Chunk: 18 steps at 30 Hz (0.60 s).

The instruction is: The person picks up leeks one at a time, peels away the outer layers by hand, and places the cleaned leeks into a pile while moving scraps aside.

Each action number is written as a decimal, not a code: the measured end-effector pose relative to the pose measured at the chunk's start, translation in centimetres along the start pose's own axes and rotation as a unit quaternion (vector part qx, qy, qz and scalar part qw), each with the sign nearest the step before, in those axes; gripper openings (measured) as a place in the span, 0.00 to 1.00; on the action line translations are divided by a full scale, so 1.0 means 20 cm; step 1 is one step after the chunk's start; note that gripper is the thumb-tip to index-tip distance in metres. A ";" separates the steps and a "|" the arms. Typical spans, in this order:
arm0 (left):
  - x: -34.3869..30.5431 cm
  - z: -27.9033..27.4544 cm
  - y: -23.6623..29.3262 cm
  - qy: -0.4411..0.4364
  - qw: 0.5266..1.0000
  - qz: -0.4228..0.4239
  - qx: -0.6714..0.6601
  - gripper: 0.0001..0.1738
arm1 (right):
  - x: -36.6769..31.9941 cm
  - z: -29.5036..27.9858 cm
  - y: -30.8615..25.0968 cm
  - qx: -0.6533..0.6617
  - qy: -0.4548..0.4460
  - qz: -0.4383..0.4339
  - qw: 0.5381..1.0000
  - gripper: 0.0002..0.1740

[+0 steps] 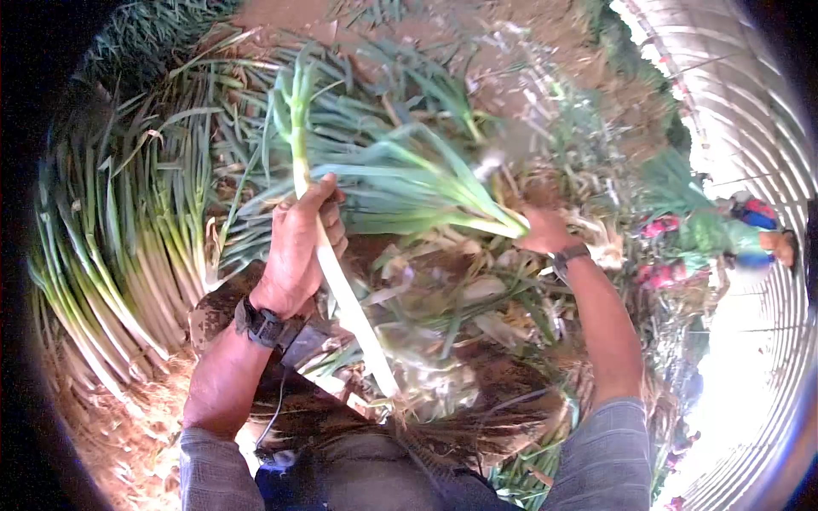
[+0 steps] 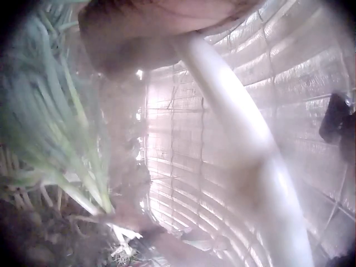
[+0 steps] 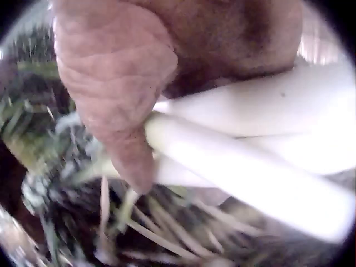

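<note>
My left hand [image 1: 296,247] grips a single long green onion [image 1: 356,319] around its upper stalk. Its white shank slants down toward my lap, and its green top stands above the fist. In the left wrist view the pale shank [image 2: 245,128] runs down from under the fingers [image 2: 161,22]. Out to the right, my right hand [image 1: 547,232] holds a bunch of green onions [image 1: 477,204] near the white ends, leaves fanning to the left. The right wrist view shows the thumb [image 3: 114,72] pressed over several white stalks [image 3: 250,167].
A thick row of green onions [image 1: 128,272] lies along the left, with more leaves [image 1: 366,94] piled ahead. Stripped leaves and husks [image 1: 460,298] litter the ground before my knees. At the right, another person [image 1: 716,234] is near the ribbed greenhouse wall [image 1: 758,111].
</note>
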<state>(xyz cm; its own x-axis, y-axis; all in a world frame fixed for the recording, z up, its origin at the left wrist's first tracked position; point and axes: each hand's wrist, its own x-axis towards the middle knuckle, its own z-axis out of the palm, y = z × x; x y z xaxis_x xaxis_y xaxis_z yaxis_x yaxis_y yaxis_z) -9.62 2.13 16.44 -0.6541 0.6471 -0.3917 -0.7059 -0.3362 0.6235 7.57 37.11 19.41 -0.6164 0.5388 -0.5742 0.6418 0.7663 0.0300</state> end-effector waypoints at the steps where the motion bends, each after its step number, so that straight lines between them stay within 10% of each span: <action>1: 0.00 0.00 0.00 -0.004 1.000 0.001 -0.008 0.13 | -0.04 0.01 0.17 -0.042 -0.007 -0.023 0.999 0.34; 4: -0.01 0.04 0.01 0.027 1.000 0.008 0.011 0.14 | -0.39 0.00 0.29 0.101 0.018 0.045 0.994 0.25; 7: 0.02 0.05 -0.06 -0.033 0.999 0.008 0.000 0.14 | -0.57 0.00 0.56 -0.142 0.157 0.015 0.977 0.21; 15: 0.04 0.08 -0.19 -0.052 0.997 0.028 0.058 0.12 | -1.23 -0.45 0.46 -0.154 0.270 0.100 0.945 0.26; 18: 0.09 0.08 -0.29 -0.032 0.999 -0.005 0.021 0.10 | -1.13 -0.36 0.32 0.140 0.346 0.150 0.915 0.26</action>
<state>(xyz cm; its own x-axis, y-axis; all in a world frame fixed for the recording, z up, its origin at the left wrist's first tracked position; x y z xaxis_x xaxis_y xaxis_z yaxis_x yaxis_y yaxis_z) -6.27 6.33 13.34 -0.6271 0.6933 -0.3550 -0.6999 -0.3015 0.6475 22.27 32.31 38.56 -0.4718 0.8776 0.0848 0.8621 0.4794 -0.1645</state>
